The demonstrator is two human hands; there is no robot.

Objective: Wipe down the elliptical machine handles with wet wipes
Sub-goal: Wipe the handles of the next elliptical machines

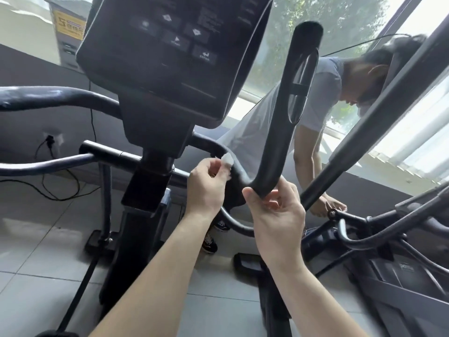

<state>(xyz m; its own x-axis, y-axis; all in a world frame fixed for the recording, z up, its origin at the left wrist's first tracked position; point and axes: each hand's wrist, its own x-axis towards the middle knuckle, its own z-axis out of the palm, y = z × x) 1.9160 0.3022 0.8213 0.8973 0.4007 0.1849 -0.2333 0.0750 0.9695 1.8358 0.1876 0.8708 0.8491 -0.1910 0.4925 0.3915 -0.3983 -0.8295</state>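
While both bare forearms reach up from the lower edge of the view, the hands meet at the black elliptical machine (136, 239), under its dark console (170, 45). The right hand (277, 212) grips the low bend of the black curved handle (279, 132), thumb on the near side and fingers curled round the far side. From that bend the handle rises tilted towards the window, with a long oval inset in its upper part. The left hand (206, 188), back towards the camera, is raised just beside the right and pinches a small white wet wipe (227, 160) between thumb and fingertips. The wipe sits at the curve of the same handle tube, left of the bend; whether it presses on the tube cannot be told.

Behind the handle a person in a grey T-shirt (323, 93) bends over, hands down at a second dark exercise machine (413, 276) on the right. A large window (303, 15) fills the background, and grey floor tiles (48, 263) lie below. On the left, a black cable (60, 188) trails from a wall socket (49, 139).
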